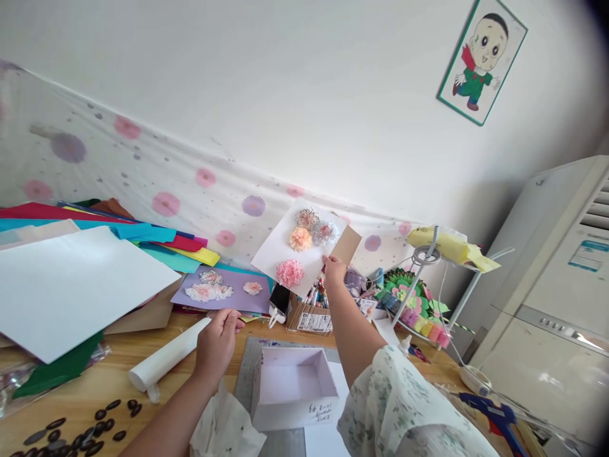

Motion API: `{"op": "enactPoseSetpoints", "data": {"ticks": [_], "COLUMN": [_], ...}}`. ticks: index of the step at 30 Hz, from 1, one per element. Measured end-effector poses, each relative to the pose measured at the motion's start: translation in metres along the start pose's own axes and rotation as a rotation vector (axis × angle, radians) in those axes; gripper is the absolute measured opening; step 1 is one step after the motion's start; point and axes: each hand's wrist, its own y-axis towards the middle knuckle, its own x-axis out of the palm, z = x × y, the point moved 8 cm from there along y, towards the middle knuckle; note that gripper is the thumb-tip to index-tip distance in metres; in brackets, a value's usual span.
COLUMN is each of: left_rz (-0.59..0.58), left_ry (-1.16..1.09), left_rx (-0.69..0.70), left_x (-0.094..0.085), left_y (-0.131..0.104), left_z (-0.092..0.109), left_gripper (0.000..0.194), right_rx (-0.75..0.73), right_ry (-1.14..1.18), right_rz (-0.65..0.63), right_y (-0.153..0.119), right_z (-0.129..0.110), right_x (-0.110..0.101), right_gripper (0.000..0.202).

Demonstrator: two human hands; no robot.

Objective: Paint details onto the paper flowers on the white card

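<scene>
My right hand (334,270) grips the lower right edge of a white card (276,247) and holds it up, tilted, above the back of the table. Several ruffled paper flowers are on it, including a pink one (290,273) and an orange one (300,238). My left hand (219,336) is closed, its fingers pressed together near the front edge of a purple sheet (242,303); whether anything is in them is hidden. More ruffled flowers (209,292) lie on that sheet. Beside the left hand is a white paper roll (166,355).
A white open box (295,406) stands on a grey mat (247,374) in front. Coloured sheets (166,244) and a large white board (85,279) are piled at left, with dark pebbles (88,438) below. A blue glue gun (490,409) and a rack (423,279) are at right.
</scene>
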Motion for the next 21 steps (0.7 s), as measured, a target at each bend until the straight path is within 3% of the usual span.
{"op": "enactPoseSetpoints", "data": {"ticks": [4,7,11,13,17,21], "left_rz": [0.015,0.035,0.011,-0.106,-0.481,-0.627], "left_ry": [-0.080,-0.200,-0.424,-0.509,-0.567,-0.474], "left_rx": [-0.025,-0.028,-0.017,-0.037,-0.151,-0.274], "left_x": [-0.003,-0.005,-0.001,0.013,0.063,0.106], "left_y": [0.005,0.006,0.005,0.004,-0.009,-0.029], "left_z": [-0.007,-0.006,0.028,0.059,0.118,0.133], "left_gripper": [0.029,0.030,0.037,0.040,0.042,0.037], "right_rx": [0.012,0.027,0.038,0.042,0.081,0.137], "right_ry": [0.021,0.037,0.066,0.072,0.057,0.037], "right_rz": [-0.039,-0.068,-0.125,-0.160,-0.215,-0.219], "right_y": [-0.011,-0.022,-0.042,-0.053,-0.076,-0.094], "right_z": [-0.010,-0.021,-0.039,-0.045,-0.039,-0.020], "right_x": [-0.012,-0.037,-0.084,-0.103,-0.124,-0.137], "right_gripper": [0.036,0.036,0.035,0.035,0.035,0.035]}}
